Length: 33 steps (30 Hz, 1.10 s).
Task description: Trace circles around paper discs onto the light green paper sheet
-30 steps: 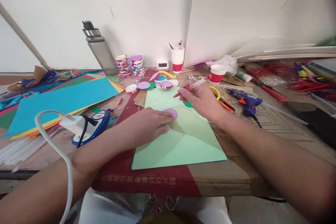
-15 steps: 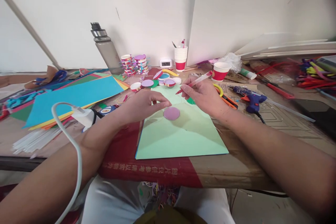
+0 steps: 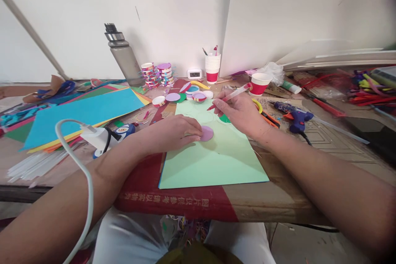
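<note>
On the light green paper [image 3: 216, 169] lies a purple paper circle [image 3: 208, 133]. The fingertips and thumb of my left hand [image 3: 177, 132] close on its left edge, hiding that side. My right hand [image 3: 238, 109] holds a red marker pen [image 3: 233, 93], its red tip pointing left and down, above the sheet and apart from the circle. Faint circle outlines show on the upper part of the paper, and a green piece [image 3: 224, 119] shows partly beneath my right hand.
Blue paper [image 3: 86, 115] tops coloured sheets at left. A bottle [image 3: 125, 60], stacked decorated cup rims [image 3: 165, 75], a clock [image 3: 194, 74] and stacked paper cups [image 3: 212, 68] stand behind. A glue gun [image 3: 298, 119] lies right. A white cable [image 3: 88, 173] crosses my left forearm.
My left hand has come down and toward the purple circle, and its fingers now touch the left edge. My right hand stays nearly still with the marker.
</note>
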Tool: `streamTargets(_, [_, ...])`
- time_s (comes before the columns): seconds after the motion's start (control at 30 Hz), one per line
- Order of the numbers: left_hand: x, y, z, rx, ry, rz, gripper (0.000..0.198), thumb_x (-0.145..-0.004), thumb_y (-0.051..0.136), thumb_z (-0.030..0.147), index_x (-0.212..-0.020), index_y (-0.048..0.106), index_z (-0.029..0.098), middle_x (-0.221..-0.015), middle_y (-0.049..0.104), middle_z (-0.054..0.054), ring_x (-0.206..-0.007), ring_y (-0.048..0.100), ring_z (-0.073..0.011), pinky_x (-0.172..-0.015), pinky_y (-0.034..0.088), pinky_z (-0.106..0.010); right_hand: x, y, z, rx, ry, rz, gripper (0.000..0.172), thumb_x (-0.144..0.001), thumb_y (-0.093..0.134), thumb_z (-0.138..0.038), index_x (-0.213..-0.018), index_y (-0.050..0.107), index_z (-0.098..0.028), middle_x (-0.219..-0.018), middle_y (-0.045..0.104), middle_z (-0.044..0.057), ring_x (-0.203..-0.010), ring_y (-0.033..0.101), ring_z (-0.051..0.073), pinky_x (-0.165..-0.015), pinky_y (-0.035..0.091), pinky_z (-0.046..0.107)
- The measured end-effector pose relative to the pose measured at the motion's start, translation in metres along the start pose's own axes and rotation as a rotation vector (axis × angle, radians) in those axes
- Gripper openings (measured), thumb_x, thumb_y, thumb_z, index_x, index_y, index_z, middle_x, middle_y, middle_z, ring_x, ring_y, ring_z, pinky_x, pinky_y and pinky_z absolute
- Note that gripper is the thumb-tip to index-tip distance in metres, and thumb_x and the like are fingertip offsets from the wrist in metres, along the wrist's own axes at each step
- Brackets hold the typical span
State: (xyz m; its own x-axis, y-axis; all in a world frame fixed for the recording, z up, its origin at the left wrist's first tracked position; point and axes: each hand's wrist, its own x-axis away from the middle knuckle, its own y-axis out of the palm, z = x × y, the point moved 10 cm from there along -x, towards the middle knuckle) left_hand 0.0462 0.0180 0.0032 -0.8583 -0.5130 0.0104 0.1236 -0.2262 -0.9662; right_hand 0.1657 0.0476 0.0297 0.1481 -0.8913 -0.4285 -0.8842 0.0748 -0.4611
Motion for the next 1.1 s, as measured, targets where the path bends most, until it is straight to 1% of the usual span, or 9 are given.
streamTargets(0.13, [0.001,0.0,-0.004,0.025,0.009,-0.002,0.026,-0.096,0.051,0.027,-0.107,0.075,0.023,-0.119,0.072,-0.002,-0.104,0.067,-0.016,-0.093,0.049,-0.026,0.0,0.001,0.001,0.004,-0.005,-0.002,0.028,-0.094,0.054,-0.035,-0.075,0.063,-0.017,-0.077,0.069,0.005,-0.067,0.062,0.013,-0.06,0.046,0.025])
streamTargets(0.17, [0.001,-0.004,-0.006,0.028,-0.001,0.029,0.027,-0.096,0.05,0.028,-0.105,0.075,0.023,-0.117,0.072,-0.002,-0.103,0.067,-0.0156,-0.092,0.049,-0.026,0.0,0.001,0.001,0.006,-0.006,-0.002,0.028,-0.094,0.054,-0.035,-0.076,0.064,-0.017,-0.077,0.069,0.005,-0.067,0.062,0.013,-0.06,0.046,0.025])
streamTargets(0.27, [0.002,-0.023,-0.014,0.017,-0.045,0.183,0.029,-0.097,0.048,0.029,-0.099,0.076,0.02,-0.11,0.074,-0.002,-0.099,0.067,-0.0156,-0.088,0.05,-0.025,0.0,0.001,0.003,0.002,0.009,-0.005,0.026,-0.094,0.055,-0.037,-0.08,0.065,-0.017,-0.078,0.07,0.005,-0.068,0.063,0.014,-0.058,0.046,0.025])
streamTargets(0.33, [0.004,-0.031,-0.016,0.009,-0.058,0.24,0.031,-0.097,0.047,0.03,-0.095,0.076,0.019,-0.106,0.075,-0.003,-0.096,0.068,-0.016,-0.086,0.05,-0.026,0.0,0.001,0.004,-0.004,0.016,-0.003,0.026,-0.094,0.055,-0.037,-0.081,0.065,-0.017,-0.078,0.07,0.005,-0.068,0.063,0.014,-0.058,0.046,0.025])
streamTargets(0.43, [0.004,-0.028,-0.013,0.028,-0.031,0.21,0.029,-0.097,0.048,0.029,-0.094,0.076,0.019,-0.106,0.075,-0.002,-0.094,0.068,-0.0148,-0.085,0.05,-0.024,0.0,-0.001,0.003,0.0,0.007,0.016,0.026,-0.093,0.055,-0.037,-0.08,0.065,-0.017,-0.078,0.069,0.005,-0.066,0.063,0.013,-0.057,0.046,0.025])
streamTargets(0.63, [0.001,-0.008,0.006,0.001,0.094,0.11,0.024,-0.097,0.051,0.024,-0.098,0.075,0.019,-0.108,0.075,-0.002,-0.099,0.068,-0.0145,-0.089,0.049,-0.023,0.0,-0.009,-0.002,-0.016,0.008,0.063,0.027,-0.093,0.056,-0.037,-0.079,0.064,-0.016,-0.071,0.066,0.003,-0.06,0.06,0.012,-0.055,0.045,0.025])
streamTargets(0.73, [0.0,-0.003,0.009,-0.041,0.119,0.107,0.024,-0.097,0.051,0.023,-0.097,0.074,0.019,-0.105,0.075,-0.003,-0.1,0.067,-0.0154,-0.09,0.049,-0.025,-0.001,-0.017,-0.004,-0.046,0.021,0.105,0.026,-0.091,0.059,-0.038,-0.079,0.063,-0.016,-0.067,0.065,0.002,-0.06,0.059,0.012,-0.055,0.047,0.025])
streamTargets(0.87, [0.0,0.0,0.011,-0.067,0.131,0.101,0.024,-0.098,0.05,0.022,-0.098,0.074,0.018,-0.105,0.074,-0.004,-0.097,0.067,-0.0165,-0.089,0.049,-0.028,-0.002,-0.023,-0.006,-0.07,0.002,0.127,0.025,-0.091,0.059,-0.038,-0.078,0.063,-0.016,-0.071,0.066,0.003,-0.063,0.061,0.012,-0.059,0.05,0.025])
streamTargets(1.1, [-0.002,-0.001,0.012,-0.06,0.118,0.102,0.023,-0.097,0.051,0.02,-0.093,0.073,0.018,-0.105,0.073,-0.005,-0.101,0.064,-0.0181,-0.092,0.046,-0.031,-0.002,-0.023,-0.004,-0.073,0.018,0.133,0.022,-0.091,0.059,-0.035,-0.079,0.062,-0.017,-0.069,0.066,0.002,-0.062,0.061,0.012,-0.058,0.05,0.025])
